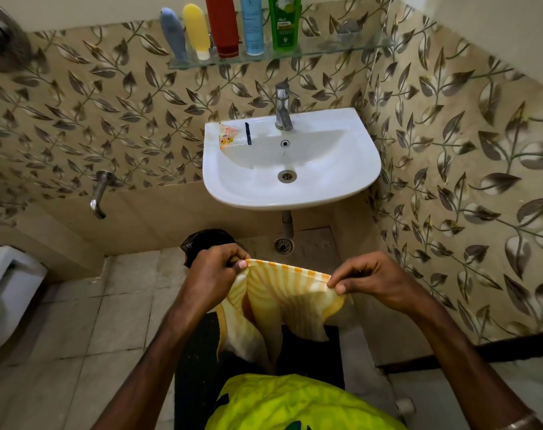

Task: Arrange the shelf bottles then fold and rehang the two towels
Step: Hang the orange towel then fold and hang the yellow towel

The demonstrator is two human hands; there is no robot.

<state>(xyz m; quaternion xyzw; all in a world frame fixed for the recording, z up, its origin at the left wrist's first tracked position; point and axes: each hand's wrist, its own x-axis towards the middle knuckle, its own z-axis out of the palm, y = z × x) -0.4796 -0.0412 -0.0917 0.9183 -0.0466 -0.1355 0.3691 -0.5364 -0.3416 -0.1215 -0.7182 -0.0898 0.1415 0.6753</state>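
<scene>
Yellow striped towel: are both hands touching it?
Touching. Head view: left hand and right hand each pinch the yellow striped towel along its top edge.

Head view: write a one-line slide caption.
Both hands, left and right, pinch the yellow striped towel by its top edge below the sink.

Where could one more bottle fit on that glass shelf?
The glass shelf is bare on its right part, between the green bottle and the clear holder. The left part is crowded: five bottles stand side by side.
</scene>
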